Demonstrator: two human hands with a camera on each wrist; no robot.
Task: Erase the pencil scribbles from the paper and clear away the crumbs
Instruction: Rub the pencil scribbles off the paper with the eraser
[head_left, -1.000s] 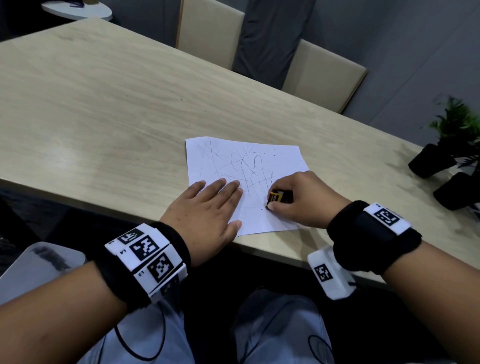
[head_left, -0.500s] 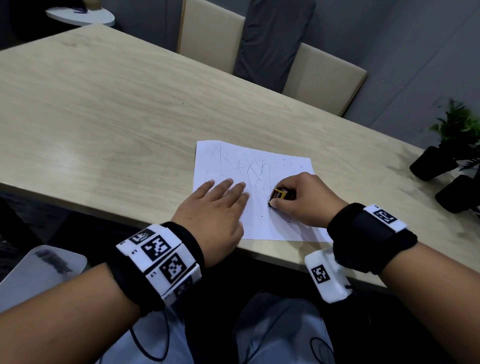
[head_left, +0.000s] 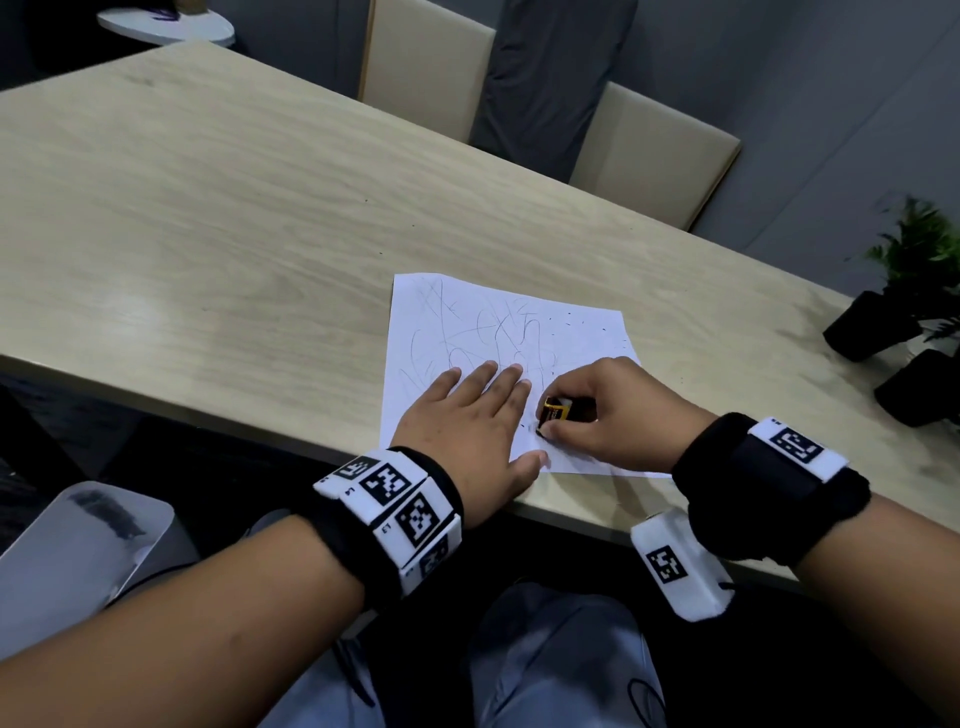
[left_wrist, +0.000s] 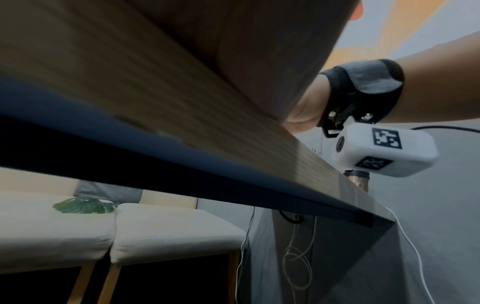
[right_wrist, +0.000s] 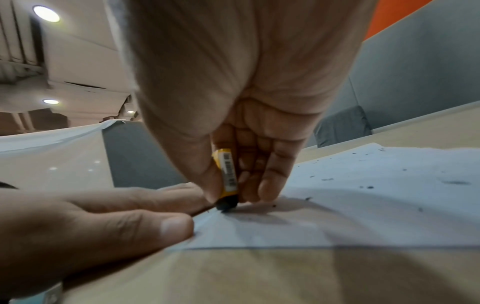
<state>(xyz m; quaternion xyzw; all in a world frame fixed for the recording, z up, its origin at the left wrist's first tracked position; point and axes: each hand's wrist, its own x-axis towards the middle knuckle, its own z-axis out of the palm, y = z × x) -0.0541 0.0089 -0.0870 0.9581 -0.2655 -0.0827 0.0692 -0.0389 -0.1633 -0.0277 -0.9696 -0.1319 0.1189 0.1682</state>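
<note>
Right hand (head_left: 610, 415) grip pinching blocky yellow-sleeved eraser (head_left: 556, 411) on thin paper (head_left: 493, 332); left hand (head_left: 467, 421) spread flat.

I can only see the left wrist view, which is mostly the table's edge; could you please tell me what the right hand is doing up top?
Observer: The right hand pinches an eraser, its dark tip pressed on the paper.
Operator: Thank you. Is the left hand helping?
Observer: Yes, the left hand lies flat on the paper, just left of the eraser.
Operator: Are there scribbles left?
Observer: Yes, scribbles still cover the sheet's middle, and dark crumbs lie scattered right of the eraser.
</note>
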